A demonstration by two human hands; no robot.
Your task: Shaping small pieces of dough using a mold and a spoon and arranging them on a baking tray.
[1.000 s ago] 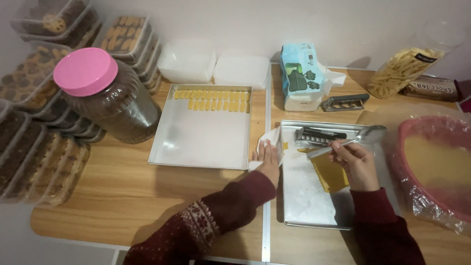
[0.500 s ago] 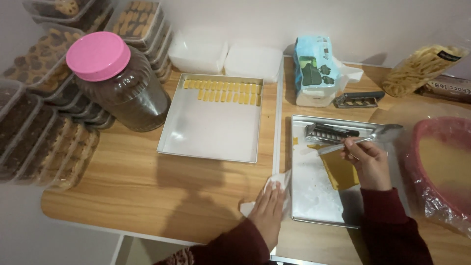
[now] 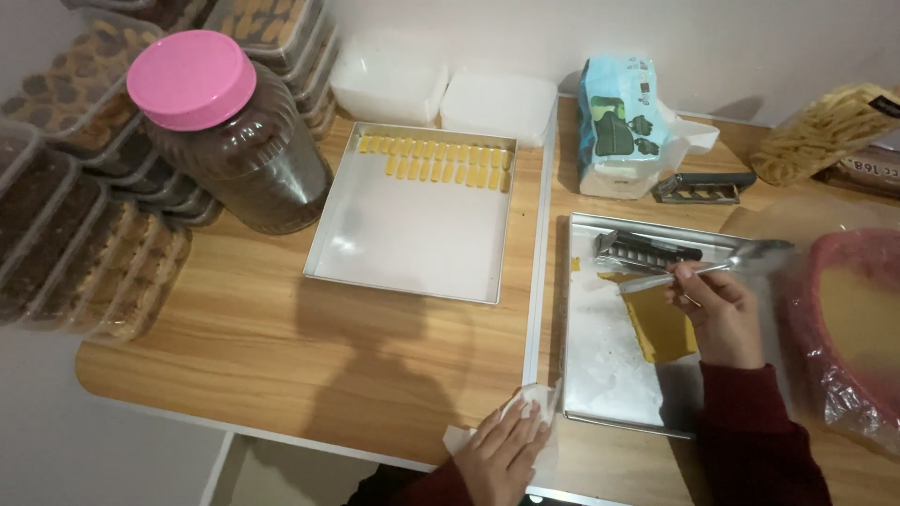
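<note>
My right hand (image 3: 717, 309) grips the handle of a metal spoon (image 3: 750, 258) over the right metal tray (image 3: 600, 375), above a flat sheet of yellow-brown dough (image 3: 661, 328). A black-and-metal cutter (image 3: 647, 248) lies at the tray's far end. My left hand (image 3: 502, 450) rests on a white tissue (image 3: 525, 412) at the table's front edge, just left of that tray's near corner. The left metal tray (image 3: 412, 244) holds two rows of small yellow dough pieces (image 3: 436, 159) along its far side.
A big jar with a pink lid (image 3: 225, 131) stands left of the trays, beside stacked clear boxes of cookies (image 3: 75, 215). White lidded tubs (image 3: 450, 89), a tissue pack (image 3: 623, 122), a metal tool (image 3: 703, 187), a bag of yellow sticks (image 3: 825, 126) and a red bowl under plastic (image 3: 853, 319) stand around.
My left hand has slid with the tissue from the right tray's left edge back to the table's front edge. My right hand stays over the dough with the spoon.
</note>
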